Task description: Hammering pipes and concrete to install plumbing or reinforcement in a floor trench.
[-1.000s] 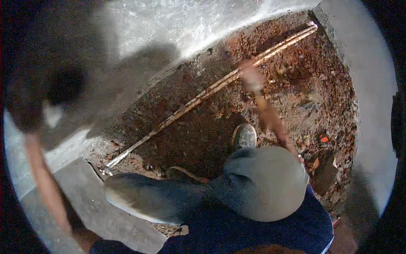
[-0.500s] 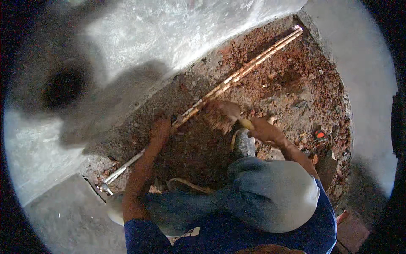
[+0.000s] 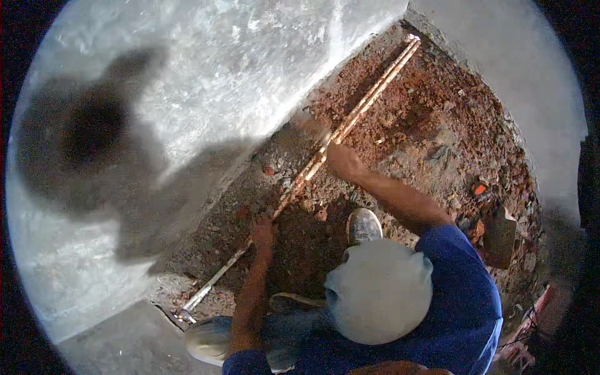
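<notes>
Two long, dirt-coated pipes point(image 3: 384, 78) lie diagonally across a dug bed of rubble and soil point(image 3: 425, 106). My left hand point(image 3: 262, 230) is closed on the lower stretch of the pipes. My right hand point(image 3: 342, 159), farther up, is closed round a small hand tool with a pale yellow handle; its blurred head point(image 3: 315, 128) is just across the pipes from my fingers. The pipes end in a fitting point(image 3: 186, 315) at lower left.
A pale concrete surface point(image 3: 212, 75) with my shadow borders the trench at upper left, and concrete point(image 3: 544, 119) runs along the right. My shoe point(image 3: 364, 226) stands in the soil. An orange scrap point(image 3: 479, 189) and a dark flat piece point(image 3: 503, 244) lie at right.
My left hand has come in from the far left onto the pipes. My right hand and the tool have moved up to the pipes from their position half a second ago.
</notes>
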Action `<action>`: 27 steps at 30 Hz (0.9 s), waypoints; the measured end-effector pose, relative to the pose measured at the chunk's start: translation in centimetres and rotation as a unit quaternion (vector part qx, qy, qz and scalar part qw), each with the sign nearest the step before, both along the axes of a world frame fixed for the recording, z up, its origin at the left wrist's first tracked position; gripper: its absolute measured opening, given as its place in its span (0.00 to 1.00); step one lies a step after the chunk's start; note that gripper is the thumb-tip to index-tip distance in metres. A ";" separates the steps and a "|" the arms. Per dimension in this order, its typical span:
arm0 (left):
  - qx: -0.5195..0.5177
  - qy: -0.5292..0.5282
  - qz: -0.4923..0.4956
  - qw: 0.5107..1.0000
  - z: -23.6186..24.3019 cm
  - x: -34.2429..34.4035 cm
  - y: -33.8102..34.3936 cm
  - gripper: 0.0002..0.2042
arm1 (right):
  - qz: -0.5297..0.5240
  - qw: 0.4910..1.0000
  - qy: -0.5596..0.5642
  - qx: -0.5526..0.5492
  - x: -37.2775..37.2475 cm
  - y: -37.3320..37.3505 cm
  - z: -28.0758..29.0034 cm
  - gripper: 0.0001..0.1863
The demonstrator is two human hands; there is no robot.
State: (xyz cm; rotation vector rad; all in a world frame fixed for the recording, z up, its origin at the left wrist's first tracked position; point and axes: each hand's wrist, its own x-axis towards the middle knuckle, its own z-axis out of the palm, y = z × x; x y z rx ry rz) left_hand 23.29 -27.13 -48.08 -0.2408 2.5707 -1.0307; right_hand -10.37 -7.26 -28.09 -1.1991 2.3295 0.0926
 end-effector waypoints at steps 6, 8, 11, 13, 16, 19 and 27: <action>-0.265 -0.097 -0.094 0.955 -5.8 -1.1 -1.3 0.20 | -0.089 0.872 -0.277 -0.393 2.2 13.8 -4.7 0.16; -0.360 -0.128 -0.114 0.917 -7.0 0.0 -2.8 0.20 | -0.201 0.857 -0.193 -0.433 -1.8 15.8 -5.0 0.13; -0.140 0.121 -0.096 0.978 -9.4 -0.7 -3.9 0.17 | -0.150 0.955 0.130 -0.220 -12.5 23.4 -8.6 0.29; -0.342 0.004 -0.144 0.929 -9.3 2.1 -5.4 0.17 | -0.215 0.974 0.066 -0.015 -16.4 20.2 -7.1 0.22; -0.769 -0.254 -0.254 0.529 -8.5 -0.1 -3.8 0.16 | -0.233 0.962 0.124 -0.072 -22.3 25.9 -8.8 0.11; -0.854 -0.311 -0.273 0.314 -5.8 -1.5 -4.8 0.17 | -0.117 0.971 0.203 -0.052 -25.5 23.6 -10.4 0.08; -0.869 -0.076 -0.373 0.317 -7.0 0.0 -5.8 0.19 | -0.048 0.996 0.031 -0.072 -20.7 21.3 -17.5 0.11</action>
